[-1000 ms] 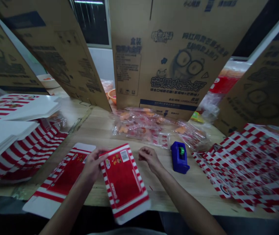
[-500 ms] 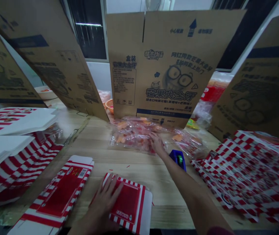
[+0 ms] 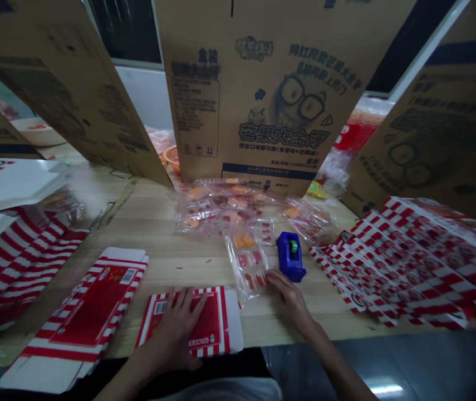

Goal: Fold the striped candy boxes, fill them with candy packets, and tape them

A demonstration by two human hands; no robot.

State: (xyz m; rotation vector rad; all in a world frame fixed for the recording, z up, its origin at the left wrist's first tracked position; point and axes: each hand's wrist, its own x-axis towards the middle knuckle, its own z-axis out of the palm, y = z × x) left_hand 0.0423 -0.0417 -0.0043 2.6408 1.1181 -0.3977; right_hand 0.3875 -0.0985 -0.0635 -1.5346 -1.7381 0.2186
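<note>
My left hand (image 3: 178,323) lies flat with its fingers spread on a flattened red-and-white striped box (image 3: 210,328) at the table's front edge. To its right, my right hand (image 3: 290,298) pinches the lower right corner of a clear candy packet (image 3: 246,257), which holds an orange piece and red pieces. Behind that packet lies a loose heap of similar candy packets (image 3: 204,206). A blue tape dispenser (image 3: 291,257) with green tape stands just beyond my right hand. Left of my left hand rests a stack of flat red striped boxes (image 3: 91,306).
Large cardboard sheets (image 3: 263,128) stand upright along the back. Folded striped cartons (image 3: 16,262) fill the left side, and red-and-white checkered printed sheets (image 3: 413,262) the right. An orange basket (image 3: 172,158) and a pale bowl (image 3: 39,133) show through gaps behind.
My right hand has come back from the heap towards me, drawing one candy packet with it. My left hand stays on the striped box. The camera has tilted down.
</note>
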